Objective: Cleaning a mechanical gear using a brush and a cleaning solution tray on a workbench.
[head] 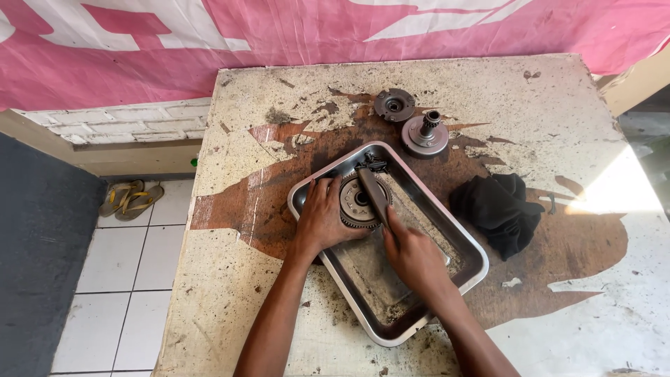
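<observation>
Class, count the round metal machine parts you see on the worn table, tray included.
3: a toothed round metal gear in the steel tray; a small dark disc and a hubbed disc beyond it.

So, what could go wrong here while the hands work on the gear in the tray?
The left hand alone steadies the toothed gear; it might slip in the grimy metal tray, scraping fingers on the teeth. The tool in the right hand could jump off. The tray may also slide on the worn table.
</observation>
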